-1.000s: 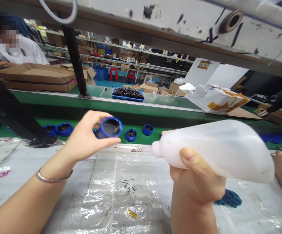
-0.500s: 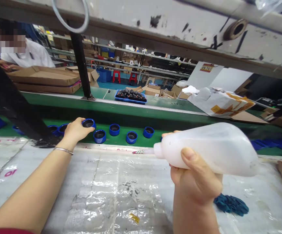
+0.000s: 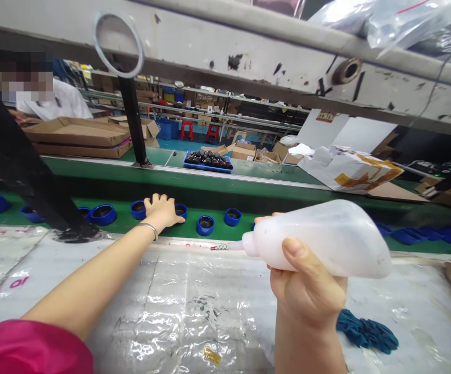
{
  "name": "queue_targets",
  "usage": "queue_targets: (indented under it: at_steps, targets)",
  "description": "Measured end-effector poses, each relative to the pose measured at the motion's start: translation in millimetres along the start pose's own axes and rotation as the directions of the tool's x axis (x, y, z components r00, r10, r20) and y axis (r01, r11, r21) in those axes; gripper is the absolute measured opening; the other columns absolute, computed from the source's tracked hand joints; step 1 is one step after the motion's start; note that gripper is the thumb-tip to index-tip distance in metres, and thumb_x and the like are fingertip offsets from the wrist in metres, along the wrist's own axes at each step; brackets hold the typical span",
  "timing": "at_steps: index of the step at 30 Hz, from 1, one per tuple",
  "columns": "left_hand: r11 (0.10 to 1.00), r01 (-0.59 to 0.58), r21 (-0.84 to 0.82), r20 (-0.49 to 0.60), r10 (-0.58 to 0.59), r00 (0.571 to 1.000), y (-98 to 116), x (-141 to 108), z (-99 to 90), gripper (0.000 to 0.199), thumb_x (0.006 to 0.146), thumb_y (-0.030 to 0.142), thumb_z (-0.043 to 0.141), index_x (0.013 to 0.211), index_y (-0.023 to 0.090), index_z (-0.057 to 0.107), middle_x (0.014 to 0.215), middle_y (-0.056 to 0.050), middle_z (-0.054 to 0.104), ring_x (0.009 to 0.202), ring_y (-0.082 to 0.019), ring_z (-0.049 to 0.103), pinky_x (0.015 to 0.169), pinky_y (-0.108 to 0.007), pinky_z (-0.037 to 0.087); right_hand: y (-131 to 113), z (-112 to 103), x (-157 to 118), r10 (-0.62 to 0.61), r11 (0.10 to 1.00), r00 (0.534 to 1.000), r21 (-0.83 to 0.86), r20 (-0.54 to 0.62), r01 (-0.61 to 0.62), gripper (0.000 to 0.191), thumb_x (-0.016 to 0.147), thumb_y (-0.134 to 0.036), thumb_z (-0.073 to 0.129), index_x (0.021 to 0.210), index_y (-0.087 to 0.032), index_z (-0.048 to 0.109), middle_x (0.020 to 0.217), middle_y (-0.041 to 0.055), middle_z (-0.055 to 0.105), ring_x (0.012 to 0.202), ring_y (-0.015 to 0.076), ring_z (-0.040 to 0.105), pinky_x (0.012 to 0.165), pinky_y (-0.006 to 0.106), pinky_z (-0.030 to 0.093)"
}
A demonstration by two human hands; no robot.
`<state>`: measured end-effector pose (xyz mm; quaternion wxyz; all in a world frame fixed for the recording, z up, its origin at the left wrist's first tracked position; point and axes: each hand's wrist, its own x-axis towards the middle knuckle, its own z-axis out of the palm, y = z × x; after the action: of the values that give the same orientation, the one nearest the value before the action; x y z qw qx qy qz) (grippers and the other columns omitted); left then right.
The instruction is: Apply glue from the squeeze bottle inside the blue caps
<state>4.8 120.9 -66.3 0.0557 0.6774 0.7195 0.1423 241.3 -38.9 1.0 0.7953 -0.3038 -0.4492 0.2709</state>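
White bottle (image 3: 322, 236) — in right hand (image 3: 313, 283)

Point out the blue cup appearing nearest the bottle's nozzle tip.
The blue cup pictured just above the red nozzle tip; the others, left and right, appear farther from it.

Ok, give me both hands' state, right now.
Left hand: open, fingers spread by the black-lined blue cups, contact unclear.
Right hand: closed, holding the translucent squeeze bottle.

Red stools (image 3: 186, 130) on blue floor (image 3: 199, 139)
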Motion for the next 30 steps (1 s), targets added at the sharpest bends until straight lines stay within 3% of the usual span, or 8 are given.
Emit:
queue_targets:
  at_steps: [4,7,9,12,19,23,26,30]
  targets:
    - [0.997,-0.041,-0.063,-0.013,0.041,0.999,14,-4,-4.8,0.054,0.072,0.037,0.082,0.12,0.017,0.069,0.143,-0.021,0.063,0.147,-0.047,0.036,0.117,-0.066,0.023,-1,-3,2,-0.018,1.0,1.0,-0.022,0.017,0.018,0.018,0.074,-0.032,0.081,0.083,-0.019,0.074,0.076,0.005,0.07,0.07,0.0254,0.072,0.063,0.041,0.063]
    - [0.978,-0.064,-0.198,0.001,0.065,0.998,21,-23,-17.8,0.055,0.074,0.028,0.076,0.125,0.014,0.061,0.13,-0.024,0.069,0.133,-0.047,0.054,0.108,-0.06,0.04,-2,-1,5,-0.018,1.0,1.0,0.0,0.012,0.019,0.018,0.072,-0.03,0.082,0.078,-0.017,0.072,0.067,0.0033,0.065,0.059,0.0216,0.066,0.046,0.031,0.053]
    - [0.94,-0.095,-0.328,0.053,0.118,0.992,26,-42,-28.3,0.053,0.075,0.028,0.073,0.125,0.016,0.058,0.116,-0.018,0.075,0.112,-0.039,0.069,0.094,-0.049,0.052,-3,1,6,-0.013,1.0,1.0,0.015,0.011,0.012,0.02,0.071,-0.029,0.084,0.073,-0.017,0.068,0.061,0.0008,0.059,0.05,0.0174,0.06,0.038,0.025,0.044]
    - [0.843,-0.161,-0.513,0.12,0.256,0.959,32,-73,-43.6,0.046,0.073,0.03,0.076,0.115,0.022,0.06,0.109,-0.006,0.077,0.099,-0.027,0.073,0.086,-0.035,0.056,-3,4,8,-0.011,1.0,1.0,0.004,-0.005,0.011,0.024,0.07,-0.029,0.086,0.074,-0.017,0.066,0.059,-0.0013,0.057,0.045,0.0145,0.056,0.034,0.023,0.037]
    - [0.55,-0.115,-0.827,0.244,0.537,0.807,26,-114,-67.6,0.046,0.068,0.032,0.086,0.108,0.02,0.069,0.101,-0.002,0.072,0.095,-0.023,0.067,0.083,-0.032,0.053,3,8,9,0.001,1.0,1.0,0.01,0.02,-0.002,0.03,0.064,-0.032,0.092,0.077,-0.019,0.068,0.059,-0.002,0.062,0.043,0.0135,0.055,0.032,0.022,0.041]
    - [0.539,-0.088,-0.838,0.298,0.586,0.754,22,-115,-72.7,0.041,0.07,0.032,0.085,0.105,0.02,0.07,0.091,0.001,0.067,0.08,-0.018,0.059,0.071,-0.028,0.048,5,10,4,-0.032,0.999,0.999,-0.012,0.021,0.032,0.022,0.07,-0.029,0.088,0.071,-0.019,0.068,0.058,-0.002,0.061,0.047,0.0135,0.058,0.04,0.023,0.05]
    - [0.557,-0.078,-0.827,0.337,0.602,0.724,22,-114,-75.6,0.039,0.068,0.032,0.085,0.102,0.019,0.07,0.086,0.002,0.064,0.074,-0.016,0.054,0.065,-0.027,0.044,8,8,1,-0.047,0.997,0.998,-0.053,0.028,0.049,0.017,0.073,-0.03,0.087,0.078,-0.021,0.073,0.068,0.0005,0.069,0.059,0.0189,0.068,0.055,0.033,0.062]
    - [0.546,-0.067,-0.835,0.35,0.622,0.7,22,-115,-79.4,0.039,0.069,0.035,0.085,0.101,0.019,0.069,0.082,0.003,0.061,0.071,-0.015,0.051,0.063,-0.025,0.042,13,3,-2,-0.046,0.995,0.996,-0.087,0.079,0.053,0.014,0.077,-0.031,0.084,0.084,-0.022,0.075,0.076,0.0024,0.073,0.068,0.0216,0.072,0.065,0.038,0.066]
